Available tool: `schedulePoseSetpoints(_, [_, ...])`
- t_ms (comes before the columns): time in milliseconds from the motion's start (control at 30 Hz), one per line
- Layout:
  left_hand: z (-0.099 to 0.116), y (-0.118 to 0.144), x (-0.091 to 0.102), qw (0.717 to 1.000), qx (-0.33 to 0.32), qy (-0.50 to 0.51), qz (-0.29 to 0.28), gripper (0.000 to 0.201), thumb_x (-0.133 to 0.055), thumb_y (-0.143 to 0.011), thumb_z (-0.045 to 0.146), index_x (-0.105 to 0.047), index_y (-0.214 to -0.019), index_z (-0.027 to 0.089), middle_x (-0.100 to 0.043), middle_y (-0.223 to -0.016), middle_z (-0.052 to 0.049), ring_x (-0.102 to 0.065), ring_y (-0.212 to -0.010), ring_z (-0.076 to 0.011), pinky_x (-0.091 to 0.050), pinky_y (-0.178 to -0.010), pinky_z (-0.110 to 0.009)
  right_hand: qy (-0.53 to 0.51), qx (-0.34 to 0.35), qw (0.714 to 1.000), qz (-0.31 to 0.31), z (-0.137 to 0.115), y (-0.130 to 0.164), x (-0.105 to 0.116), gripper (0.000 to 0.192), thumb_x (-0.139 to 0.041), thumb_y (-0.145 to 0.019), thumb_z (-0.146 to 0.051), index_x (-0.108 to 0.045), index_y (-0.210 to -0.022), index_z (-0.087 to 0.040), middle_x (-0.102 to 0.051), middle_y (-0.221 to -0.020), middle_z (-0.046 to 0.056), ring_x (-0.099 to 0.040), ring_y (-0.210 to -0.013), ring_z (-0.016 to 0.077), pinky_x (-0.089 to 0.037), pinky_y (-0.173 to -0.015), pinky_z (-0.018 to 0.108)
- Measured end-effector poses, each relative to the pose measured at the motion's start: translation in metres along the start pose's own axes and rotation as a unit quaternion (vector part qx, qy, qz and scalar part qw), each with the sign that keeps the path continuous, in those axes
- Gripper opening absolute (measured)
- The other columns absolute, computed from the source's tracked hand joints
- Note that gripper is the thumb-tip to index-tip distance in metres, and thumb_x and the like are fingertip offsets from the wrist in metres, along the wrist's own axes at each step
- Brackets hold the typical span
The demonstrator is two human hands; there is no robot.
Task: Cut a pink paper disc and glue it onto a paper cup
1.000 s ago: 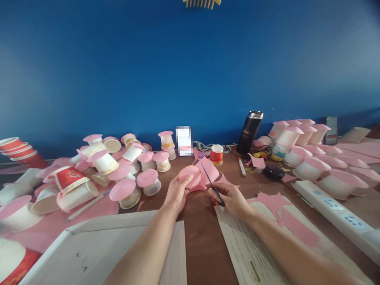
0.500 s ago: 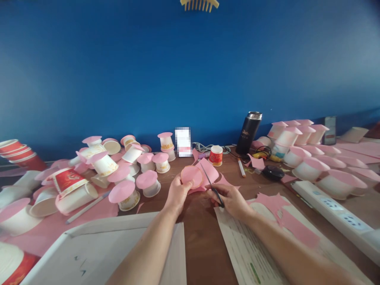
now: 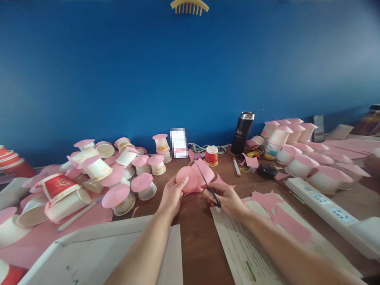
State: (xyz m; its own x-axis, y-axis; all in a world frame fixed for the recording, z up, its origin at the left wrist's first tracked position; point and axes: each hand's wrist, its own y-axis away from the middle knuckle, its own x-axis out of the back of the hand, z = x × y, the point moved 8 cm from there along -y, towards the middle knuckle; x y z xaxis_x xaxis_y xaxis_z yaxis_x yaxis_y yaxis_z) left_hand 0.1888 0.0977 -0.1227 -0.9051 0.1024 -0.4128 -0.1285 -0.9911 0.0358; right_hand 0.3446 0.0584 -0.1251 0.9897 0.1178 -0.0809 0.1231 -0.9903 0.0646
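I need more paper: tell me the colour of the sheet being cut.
Pink sheet, head view.

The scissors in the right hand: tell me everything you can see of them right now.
The scissors look small, with thin metal blades and dark handles. The right hand grips the handles, fingers hiding most of them. The blades slant up and to the left, tip against the pink paper beside the round pink disc that the left hand holds. The blades look nearly closed; whether they bite the paper is too small to tell.
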Motion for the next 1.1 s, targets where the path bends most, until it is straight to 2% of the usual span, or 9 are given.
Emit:
schedulePoseSetpoints(133, [-0.0005, -0.0008, 0.001, 1.0, -0.011, -0.005, -0.004, 0.044, -0.076, -0.069, 0.038, -0.065, -0.104, 0.014, -0.072, -0.084, -0.008, -0.065, -0.069, -0.0167, -0.046, -0.061, -0.025, 0.01, -0.002, 1.0, -0.011, -0.0006, 0.0011, -0.0007, 0.061, -0.077, -0.063, -0.054, -0.07, -0.103, -0.009, -0.055, -0.062, -0.001, -0.047, -0.055, 0.0095, -0.038, -0.056, 0.028])
schedulePoseSetpoints(467, [-0.0016, 0.0, 0.0019, 1.0, -0.003, 0.01, 0.002, 0.035, -0.076, -0.07, 0.036, -0.066, -0.095, 0.014, -0.073, -0.084, -0.007, -0.068, -0.074, -0.0202, -0.05, -0.069, -0.03, 0.032, 0.011, 0.999, -0.026, -0.0032, 0.0013, -0.003, 0.056, -0.075, -0.067, -0.054, -0.07, -0.099, -0.008, -0.053, -0.061, 0.0, -0.045, -0.055, 0.0093, -0.036, -0.054, 0.027])
schedulePoseSetpoints(900, [-0.0043, -0.0005, -0.0018, 1.0, 0.002, 0.011, -0.016, 0.036, -0.074, -0.073, 0.032, -0.067, -0.103, 0.014, -0.073, -0.084, -0.007, -0.067, -0.072, -0.0198, -0.05, -0.07, -0.031, 0.03, 0.021, 0.999, -0.029, -0.0013, 0.0011, -0.0041, 0.053, -0.075, -0.068, -0.051, -0.071, -0.099, -0.008, -0.051, -0.062, 0.0, -0.042, -0.056, 0.0093, -0.034, -0.052, 0.025])
schedulePoseSetpoints(1100, [-0.0041, 0.0011, -0.0031, 0.999, 0.008, 0.026, -0.016, 0.036, -0.075, -0.071, 0.032, -0.068, -0.101, 0.014, -0.073, -0.083, -0.007, -0.068, -0.073, -0.0207, -0.051, -0.07, -0.032, 0.015, 0.037, 0.998, -0.04, -0.0056, 0.0021, -0.006, 0.049, -0.076, -0.067, -0.048, -0.071, -0.095, -0.008, -0.046, -0.059, -0.002, -0.041, -0.056, 0.0096, -0.033, -0.051, 0.025])
